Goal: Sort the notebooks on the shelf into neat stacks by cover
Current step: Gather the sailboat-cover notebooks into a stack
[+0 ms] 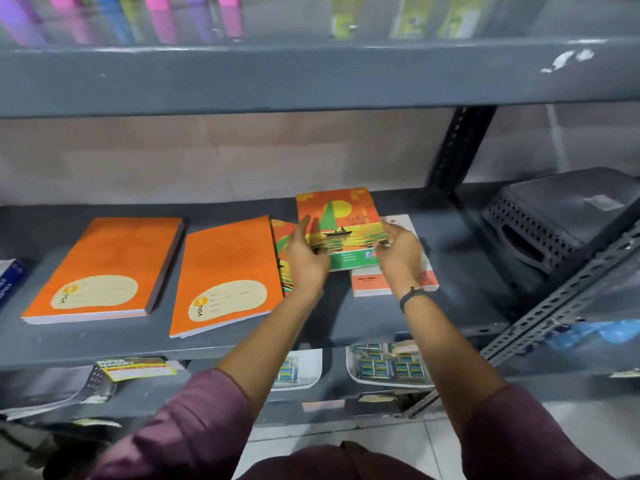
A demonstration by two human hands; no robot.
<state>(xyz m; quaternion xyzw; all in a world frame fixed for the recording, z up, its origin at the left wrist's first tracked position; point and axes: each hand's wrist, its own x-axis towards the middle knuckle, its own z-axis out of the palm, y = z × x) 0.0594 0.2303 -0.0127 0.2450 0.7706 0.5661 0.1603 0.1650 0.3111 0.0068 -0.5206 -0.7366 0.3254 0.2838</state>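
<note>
Both my hands hold a small bundle of sunset-boat cover notebooks [341, 220] tilted up above the grey shelf [381, 320]. My left hand [306, 256] grips its left edge, my right hand [398, 252] its right edge. More notebooks with the same sunset cover [282, 244] lie partly hidden under my left hand. A white and pale-orange cover stack [367, 284] lies beneath my right hand. Two stacks of plain orange notebooks rest to the left: one at far left [104, 268], one beside it [225, 275].
A dark perforated plastic basket [554, 220] sits upside down on the shelf at right. A blue pack [8, 278] pokes in at the left edge. The lower shelf holds white trays of small packets [388, 368] and magazines [52, 389]. A slotted upright [453, 150] stands behind.
</note>
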